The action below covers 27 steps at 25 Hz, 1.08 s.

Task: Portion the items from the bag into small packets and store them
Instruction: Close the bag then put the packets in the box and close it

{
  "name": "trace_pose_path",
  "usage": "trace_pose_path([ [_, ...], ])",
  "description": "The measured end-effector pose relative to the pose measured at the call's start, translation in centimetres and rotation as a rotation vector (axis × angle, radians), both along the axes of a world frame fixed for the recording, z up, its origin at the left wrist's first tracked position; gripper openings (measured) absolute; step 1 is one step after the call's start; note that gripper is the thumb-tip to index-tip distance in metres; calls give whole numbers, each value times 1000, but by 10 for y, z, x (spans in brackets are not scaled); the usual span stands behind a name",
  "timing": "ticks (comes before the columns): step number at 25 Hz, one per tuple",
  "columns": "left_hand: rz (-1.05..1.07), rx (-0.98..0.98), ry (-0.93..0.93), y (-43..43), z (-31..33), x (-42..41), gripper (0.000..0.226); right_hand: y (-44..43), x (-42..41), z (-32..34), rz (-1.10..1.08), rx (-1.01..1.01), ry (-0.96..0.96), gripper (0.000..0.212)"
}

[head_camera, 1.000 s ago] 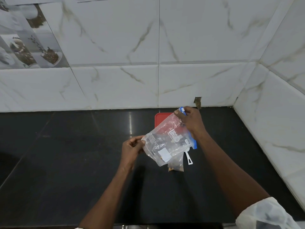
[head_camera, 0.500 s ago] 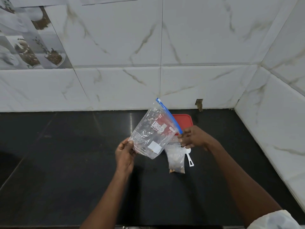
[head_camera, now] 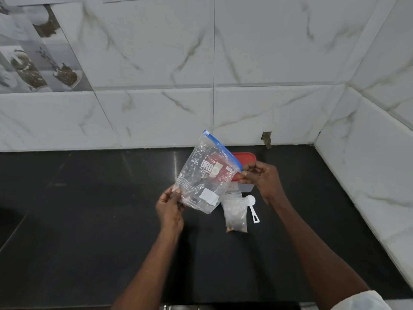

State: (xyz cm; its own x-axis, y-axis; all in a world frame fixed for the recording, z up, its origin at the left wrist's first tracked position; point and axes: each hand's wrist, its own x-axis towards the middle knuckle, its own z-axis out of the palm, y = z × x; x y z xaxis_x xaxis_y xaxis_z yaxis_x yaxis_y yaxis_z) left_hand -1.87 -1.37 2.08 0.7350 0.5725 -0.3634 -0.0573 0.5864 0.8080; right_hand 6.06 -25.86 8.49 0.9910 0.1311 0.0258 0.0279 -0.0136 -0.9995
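A left hand (head_camera: 169, 205) pinches the lower corner of a crinkled clear zip bag (head_camera: 202, 175), held tilted above a glossy black counter (head_camera: 89, 209). The bag has a blue seal strip, white letters beginning "UR" and 1 blank white sticker. Below lie a small clear packet (head_camera: 236, 217) with brown bits, a white plastic scoop (head_camera: 252, 203) and a red-lidded tub (head_camera: 244, 158). The right hand (head_camera: 262, 179) pinches the seal's end, fingers curled.
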Motion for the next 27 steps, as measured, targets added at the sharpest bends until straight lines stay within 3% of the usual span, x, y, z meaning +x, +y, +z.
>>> trace_pose_path([
  [7, 18, 94, 76, 7, -9, -1, 18, -21, 20, 7, -63, -179, -15, 15],
  [11, -118, 61, 58, 2, -13, -3, 17, -20, 26, 2, -159, -215, -71, 21],
  [13, -189, -44, 26, -2, -10, -6, 14, -11, 26, -1, -216, -93, -31, 29],
  [16, -129, -140, 40, -17, -2, -3, 11, 4, 16, -9, -184, 201, 184, 55],
  [18, -53, -199, 48, -33, 5, 3, 11, 17, -4, -26, -139, 114, 255, 74],
  [22, -17, -286, 13, -51, 13, 7, 20, 32, -54, -60, -74, 128, 306, 73],
  [25, -95, -124, 32, -57, 11, 3, 22, 35, -64, -73, -125, 64, 236, 72],
  [27, -110, 40, 66, -65, 9, -1, 13, 37, -62, -78, -267, -7, 173, 54],
])
